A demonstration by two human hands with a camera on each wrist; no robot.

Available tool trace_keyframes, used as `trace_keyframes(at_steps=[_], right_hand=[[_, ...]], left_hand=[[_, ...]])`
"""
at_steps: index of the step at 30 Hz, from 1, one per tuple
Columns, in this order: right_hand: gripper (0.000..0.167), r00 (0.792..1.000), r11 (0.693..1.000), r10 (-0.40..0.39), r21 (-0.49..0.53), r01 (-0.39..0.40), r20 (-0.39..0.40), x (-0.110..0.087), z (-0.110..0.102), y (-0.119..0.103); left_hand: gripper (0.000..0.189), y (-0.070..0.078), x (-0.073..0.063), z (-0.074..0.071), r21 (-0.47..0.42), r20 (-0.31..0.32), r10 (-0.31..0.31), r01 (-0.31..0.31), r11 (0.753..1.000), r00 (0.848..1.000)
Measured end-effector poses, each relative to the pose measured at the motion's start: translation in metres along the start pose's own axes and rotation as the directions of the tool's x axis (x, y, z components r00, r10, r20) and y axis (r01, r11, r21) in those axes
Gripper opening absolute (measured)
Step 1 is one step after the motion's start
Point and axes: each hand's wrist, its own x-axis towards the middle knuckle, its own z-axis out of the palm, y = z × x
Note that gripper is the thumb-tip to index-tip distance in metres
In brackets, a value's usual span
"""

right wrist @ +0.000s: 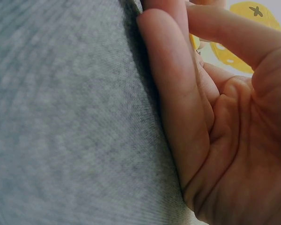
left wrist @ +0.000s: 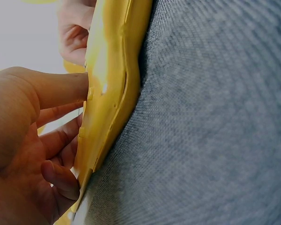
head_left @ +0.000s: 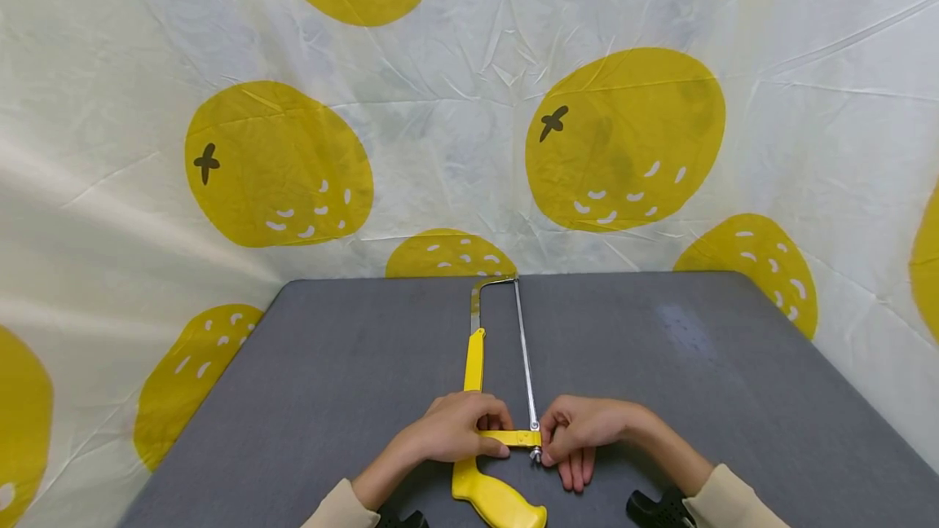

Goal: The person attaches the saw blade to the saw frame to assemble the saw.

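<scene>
A hacksaw [head_left: 475, 361] with a yellow handle and a silver front frame lies on the grey table, its front end pointing away. Its thin blade [head_left: 525, 349] runs along the right side, down to a yellow crosspiece with a small metal wing nut [head_left: 535, 455]. With fingers and thumb, my left hand [head_left: 458, 428] grips the yellow frame above the handle; the left wrist view shows the thumb against the yellow body. At the crosspiece's right end, my right hand [head_left: 587, 428] has thumb and forefinger curled at the wing nut. Its other fingers [right wrist: 171, 70] rest against the table.
The grey cloth-like table top [head_left: 352, 357] stretches out around the saw. Behind and beside it hangs a white sheet [head_left: 447, 161] printed with yellow fruit. Dark wrist devices [head_left: 660, 508] sit near both sleeves.
</scene>
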Motion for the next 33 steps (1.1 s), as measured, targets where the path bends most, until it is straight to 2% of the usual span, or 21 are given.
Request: trace_keyframes(at_steps=[12,22,30,33], right_hand=[[0.006,1.000,1.000,-0.010,0.004,0.010,-0.006,0.0012,0.0012,0.0007],[0.014,1.000,1.000,-0.022,-0.019,0.021,-0.011,0.0006,0.0013,0.0011],[0.009,1.000,0.999,-0.024,-0.036,0.023,-0.016,-0.0005,0.0020,0.0013],[0.018,1.000,0.998,-0.020,-0.051,0.019,-0.014,-0.0001,0.0019,0.0014]], left_hand=[[0.014,-0.0013,0.0001,0.0002,0.006,-0.001,0.011,-0.011,1.000,1.000],[0.014,-0.0002,-0.0001,0.0002,0.005,-0.002,0.005,-0.005,1.000,1.000],[0.014,-0.0006,-0.0002,0.0012,0.014,-0.005,0.007,-0.007,1.000,1.000],[0.014,-0.0007,-0.0002,0.0013,0.012,-0.003,0.007,-0.007,1.000,1.000]])
